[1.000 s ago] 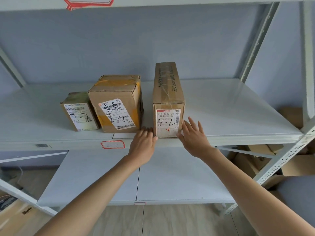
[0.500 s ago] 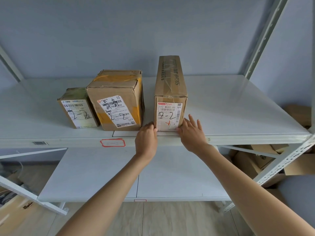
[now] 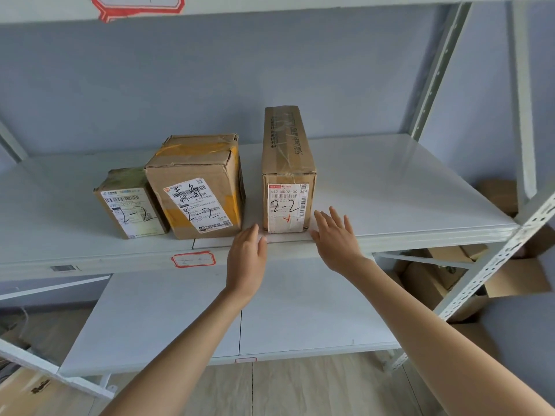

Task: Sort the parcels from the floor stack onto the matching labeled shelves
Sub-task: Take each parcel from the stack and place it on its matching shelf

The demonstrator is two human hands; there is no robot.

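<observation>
On the shelf point(image 3: 405, 187), the long parcel point(image 3: 286, 175) stands between both open hands' grip.

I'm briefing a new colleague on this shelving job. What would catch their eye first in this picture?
Three cardboard parcels, each hand-marked "2-2", stand in a row on the middle shelf: a small box at left, a yellow-taped box beside it, and a long narrow box at right. Both open hands, left hand and right hand, flank the narrow box's front. A red-bordered label sits on the shelf edge below.
</observation>
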